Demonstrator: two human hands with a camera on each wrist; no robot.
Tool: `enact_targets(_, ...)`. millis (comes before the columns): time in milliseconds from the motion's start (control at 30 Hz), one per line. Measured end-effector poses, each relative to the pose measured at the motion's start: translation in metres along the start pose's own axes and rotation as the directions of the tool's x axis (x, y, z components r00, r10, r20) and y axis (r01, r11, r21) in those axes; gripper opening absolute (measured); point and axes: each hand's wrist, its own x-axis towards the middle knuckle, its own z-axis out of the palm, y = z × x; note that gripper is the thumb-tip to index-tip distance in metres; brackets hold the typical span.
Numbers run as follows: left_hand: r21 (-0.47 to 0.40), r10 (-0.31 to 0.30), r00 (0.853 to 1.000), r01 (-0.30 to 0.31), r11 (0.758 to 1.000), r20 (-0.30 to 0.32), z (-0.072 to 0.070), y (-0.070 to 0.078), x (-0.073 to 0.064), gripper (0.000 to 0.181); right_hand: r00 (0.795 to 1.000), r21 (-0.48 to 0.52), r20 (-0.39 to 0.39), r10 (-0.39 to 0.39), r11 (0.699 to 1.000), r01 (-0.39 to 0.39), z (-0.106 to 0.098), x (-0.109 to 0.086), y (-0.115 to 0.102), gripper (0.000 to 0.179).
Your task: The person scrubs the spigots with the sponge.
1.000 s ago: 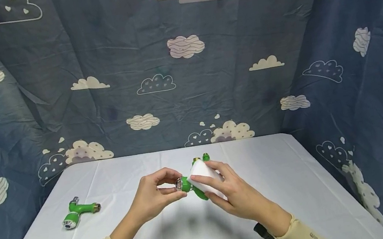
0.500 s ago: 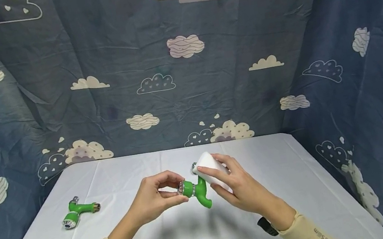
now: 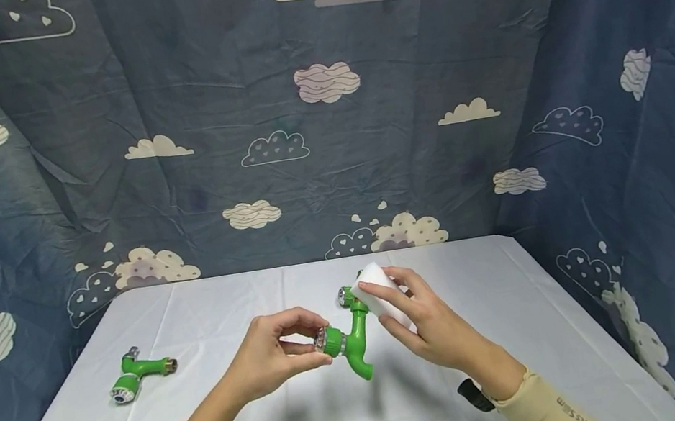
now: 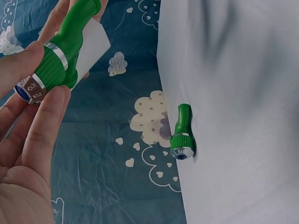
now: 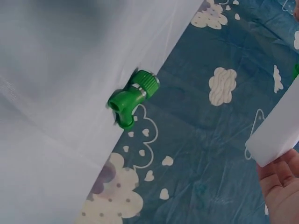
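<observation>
My left hand (image 3: 276, 350) pinches a green plastic tap (image 3: 355, 344) by the chrome end of its ribbed knob, the thumb and fingers on opposite sides. The tap is up above the table, its curved spout hanging downward. In my right hand (image 3: 433, 323) is a white sponge block (image 3: 378, 275), gripped between fingertips and thumb; it overlaps the upper end of the tap's body. From the left wrist, the tap (image 4: 70, 42) shows its knob toward the camera with the sponge behind. The right wrist view has the sponge (image 5: 278, 126) at its right edge, over the right palm (image 5: 282, 196).
Another green tap (image 3: 141, 368) lies at the left of the white-covered table (image 3: 208, 310). A third tap (image 3: 345, 297) lies farther back, partly hidden behind the held tap and sponge; the right wrist view shows this tap (image 5: 133, 99) better. A dark cloud-patterned curtain (image 3: 208, 179) surrounds the table.
The sponge has slid up and right off the tap's middle, uncovering its body and spout. The held tap has dropped slightly, and the tap behind shows more of its knob.
</observation>
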Motion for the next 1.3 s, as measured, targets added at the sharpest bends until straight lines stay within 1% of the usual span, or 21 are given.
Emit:
enact_targets(267, 0.000, -0.007, 1.000, 0.007, 1.000, 0.008, 0.000, -0.003, -0.002, 0.040, 0.998, 0.034, 0.020, 0.064, 0.997, -0.065, -0.001, -0.003, 0.004, 0.061)
enact_targets(367, 0.000, -0.006, 1.000, 0.006, 1.000, -0.003, 0.001, -0.004, -0.003, 0.040, 0.996, 0.040, 0.015, 0.086, 0.995, -0.087, -0.003, -0.004, 0.004, 0.060)
enact_targets(467, -0.004, -0.008, 0.999, 0.008, 1.000, -0.044, 0.002, -0.005, -0.003, 0.040, 0.996, 0.045, 0.010, 0.085, 0.995, -0.085, -0.005, -0.005, 0.000, 0.061)
enact_targets(567, 0.002, -0.016, 0.993, 0.017, 1.000, -0.114, 0.005, -0.005, -0.003, 0.038, 0.998, 0.047, 0.008, 0.064, 0.997, -0.064, -0.007, -0.004, -0.009, 0.062)
enact_targets(633, 0.022, -0.016, 0.986, 0.020, 1.000, -0.166, 0.009, -0.005, -0.002, 0.037, 0.999, 0.047, 0.007, 0.042, 0.998, -0.042, -0.008, -0.002, -0.017, 0.063)
enact_targets(733, 0.069, -0.001, 0.971, 0.018, 0.997, -0.241, 0.015, -0.002, 0.000, 0.036, 1.000, 0.042, 0.004, 0.012, 0.999, -0.012, -0.008, 0.000, -0.029, 0.064)
enact_targets(867, 0.142, 0.041, 0.948, 0.004, 0.990, -0.316, 0.024, 0.003, 0.002, 0.037, 1.000, 0.005, 0.004, -0.011, 1.000, 0.011, -0.004, 0.002, -0.040, 0.063)
enact_targets(1067, 0.223, 0.138, 0.926, -0.061, 0.973, -0.351, 0.031, 0.007, 0.003, 0.038, 1.000, -0.049, -0.010, -0.011, 0.999, 0.011, 0.006, 0.003, -0.044, 0.066)
enact_targets(1300, 0.281, 0.225, 0.898, -0.121, 0.952, -0.378, 0.031, 0.008, 0.003, 0.038, 0.998, -0.062, -0.056, 0.004, 0.998, -0.007, 0.011, 0.002, -0.040, 0.063)
